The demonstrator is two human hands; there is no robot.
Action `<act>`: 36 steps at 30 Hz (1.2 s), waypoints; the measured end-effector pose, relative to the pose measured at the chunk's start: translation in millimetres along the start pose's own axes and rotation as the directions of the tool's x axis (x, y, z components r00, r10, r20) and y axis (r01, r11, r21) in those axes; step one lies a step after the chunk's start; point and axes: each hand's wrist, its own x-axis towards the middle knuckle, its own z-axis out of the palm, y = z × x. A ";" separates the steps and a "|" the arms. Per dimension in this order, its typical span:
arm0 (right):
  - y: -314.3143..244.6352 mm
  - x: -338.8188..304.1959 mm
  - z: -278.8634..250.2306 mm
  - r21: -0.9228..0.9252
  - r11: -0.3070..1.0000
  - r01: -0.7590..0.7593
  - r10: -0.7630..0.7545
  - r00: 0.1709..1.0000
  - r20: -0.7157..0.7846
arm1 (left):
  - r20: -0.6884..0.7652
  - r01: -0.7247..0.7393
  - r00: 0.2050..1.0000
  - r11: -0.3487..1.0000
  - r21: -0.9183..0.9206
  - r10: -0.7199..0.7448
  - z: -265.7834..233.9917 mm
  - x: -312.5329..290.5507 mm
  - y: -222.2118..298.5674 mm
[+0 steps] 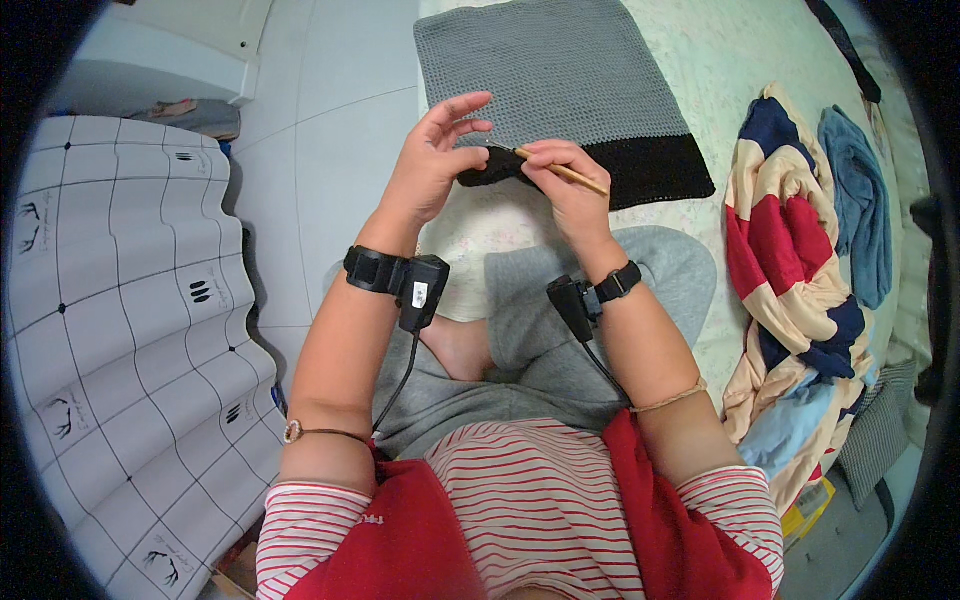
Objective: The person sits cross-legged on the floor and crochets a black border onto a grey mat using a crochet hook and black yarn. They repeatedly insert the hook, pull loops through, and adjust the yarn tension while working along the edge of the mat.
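My left hand [437,150] pinches the near edge of a black crochet piece [495,168], its other fingers spread upward. My right hand [568,185] grips a wooden crochet hook [570,175], whose tip pokes into the same black edge between both hands. The black band [655,165] joins a large grey crocheted panel [550,65] that lies flat on the bed beyond my hands. Each wrist carries a black strapped device with a cable.
A pale floral bedsheet [725,60] lies under the panel. A striped red, navy and cream blanket [790,270] and a blue cloth [860,210] lie crumpled at the right. A white gridded quilt [120,330] covers the left, with tiled floor [320,130] between.
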 end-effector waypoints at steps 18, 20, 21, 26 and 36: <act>-3.9 -6.7 4.1 -0.008 1.000 0.028 -0.027 0.999 0.022 | 0.146 -0.312 0.903 0.381 0.870 0.405 9.1 -39.6 -11.9; -3.8 -7.0 2.7 0.006 1.000 0.026 -0.026 1.000 0.014 | 0.157 -0.356 0.879 0.401 0.844 0.451 10.7 -40.9 -14.3; -3.6 -7.0 2.2 -0.017 0.999 0.033 -0.033 0.999 0.017 | 0.125 -0.336 0.893 0.457 0.823 0.432 11.1 -41.2 -15.1; -1.0 -6.2 4.3 -0.032 0.999 0.015 -0.015 1.000 0.005 | 0.031 -0.264 0.926 0.586 0.766 0.377 6.6 -37.3 -17.1; 5.0 -0.2 3.8 -0.002 1.000 -0.028 0.028 1.000 0.000 | 0.053 -0.169 0.981 0.679 0.714 0.189 -11.7 -25.0 -23.0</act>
